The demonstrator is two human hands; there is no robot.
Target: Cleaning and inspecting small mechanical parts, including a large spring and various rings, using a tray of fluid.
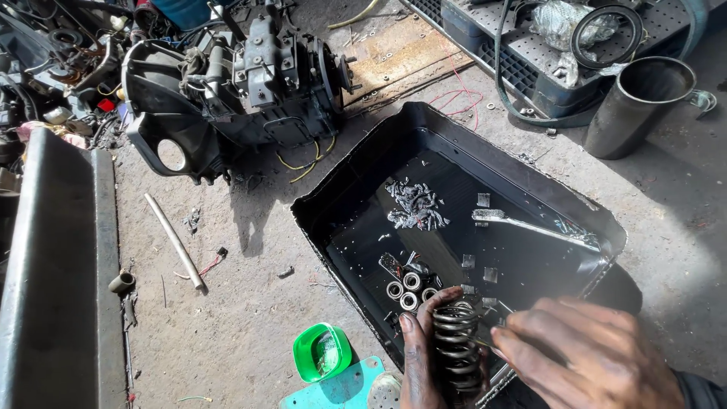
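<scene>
At the near edge of the black wash tray (356, 189), the left hand (421, 356) clamps the coil spring (456, 341) firmly while the right hand (591, 356), fingers pinched together, should work carefully along its coils.

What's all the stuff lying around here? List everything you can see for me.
Tray: one, black, centre of the floor, holding dark liquid.
Coil spring: one, dark metal, over the tray's near edge.
Small rings: about four, silvery, in the tray.
Wrench: one, silvery, in the tray on the right.
Metal bits: a heap, silvery, tray middle.
Engine: one, dark, top left.
Cylinder: one, black, top right.
Rod: one, pale, on the floor at left.
Cup: one, green, bottom centre.
Left hand: holds the spring.
Right hand: beside the spring.
</scene>
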